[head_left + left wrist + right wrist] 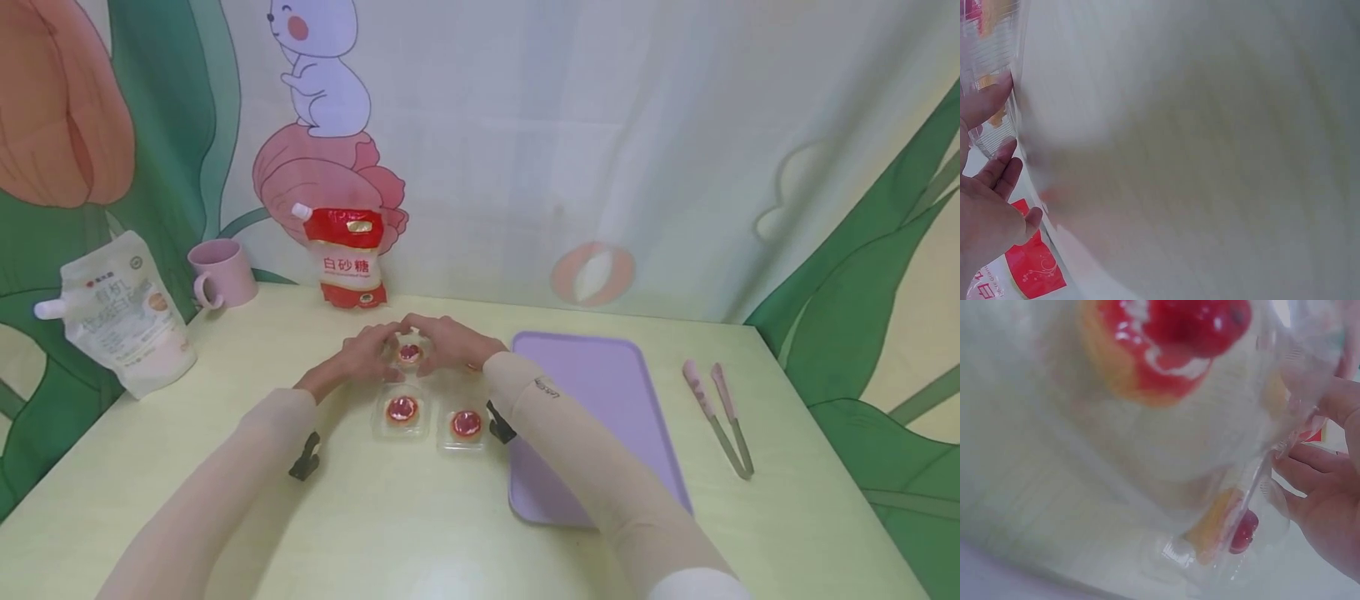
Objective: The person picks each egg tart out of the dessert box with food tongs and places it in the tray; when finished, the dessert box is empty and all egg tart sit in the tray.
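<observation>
Towards the back of the table, both hands hold a clear plastic box with a red-topped tart point(409, 354) inside. My left hand point(369, 352) grips its left side; in the left wrist view, thumb and fingers point(999, 164) lie against the ridged clear wall. From the right, my right hand point(453, 342) grips the same box, its fingers point(1310, 469) at the plastic edge in the right wrist view. In front sit two similar boxed tarts, a left one point(402, 409) and a right one point(467, 424). Another tart point(474, 367) is mostly hidden by the right wrist.
A purple tray point(577, 367) lies under the right forearm. Pink-handled tongs point(723, 425) rest farther right. At the back stand a red sugar pouch point(347, 258) and a pink mug point(225, 273); a white spouted pouch point(127, 317) is at left. A printed curtain point(487, 150) hangs behind.
</observation>
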Tool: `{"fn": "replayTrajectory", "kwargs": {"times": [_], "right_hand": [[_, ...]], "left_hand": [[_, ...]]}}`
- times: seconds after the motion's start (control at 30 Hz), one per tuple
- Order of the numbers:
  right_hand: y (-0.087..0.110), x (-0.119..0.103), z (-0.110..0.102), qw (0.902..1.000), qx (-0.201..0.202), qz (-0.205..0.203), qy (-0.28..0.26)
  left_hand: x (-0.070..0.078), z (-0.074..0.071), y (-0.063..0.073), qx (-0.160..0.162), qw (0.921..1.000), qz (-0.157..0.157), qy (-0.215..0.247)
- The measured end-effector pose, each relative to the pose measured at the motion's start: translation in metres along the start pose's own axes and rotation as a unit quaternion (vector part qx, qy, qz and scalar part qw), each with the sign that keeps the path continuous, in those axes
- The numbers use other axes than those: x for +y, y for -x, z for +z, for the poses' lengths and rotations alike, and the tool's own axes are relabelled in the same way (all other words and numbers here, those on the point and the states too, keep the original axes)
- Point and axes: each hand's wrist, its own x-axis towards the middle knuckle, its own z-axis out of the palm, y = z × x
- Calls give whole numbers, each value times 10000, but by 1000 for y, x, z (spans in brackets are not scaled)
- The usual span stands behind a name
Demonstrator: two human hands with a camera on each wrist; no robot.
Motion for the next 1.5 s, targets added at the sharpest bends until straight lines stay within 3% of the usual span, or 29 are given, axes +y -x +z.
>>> {"fn": "replayTrajectory", "kwargs": {"times": [0.13,0.3,0.43,0.6,0.8,0.97,1.2,1.5], "right_hand": [[-3,-2,-3,9998,-197,24,37],[-3,-2,-5,9987,-380,330,-56],[-2,-7,-5,9987,-419,255,119],[-2,-13,-4,9987,-246,92,441],[-4,-16,-1,9991,-152,293,280],[-6,-15,-1,9993,-64,260,252],[-9,-13,-10,9983,11,170,561],[2,-2,-30,9963,253,389,720]], "left_hand": [[-1,-1,3,-9,10000,-17,3],[-5,-1,3,-131,9999,-34,-108],[-8,-2,3,-212,9996,-96,-143],[-8,-4,3,-119,9997,-96,-186],[-9,-5,1,22,9999,14,-164],[-7,-6,3,-46,9998,-23,-187],[-2,-12,8,-149,9998,-92,-70],[1,-12,8,-174,9997,-101,107]]}}
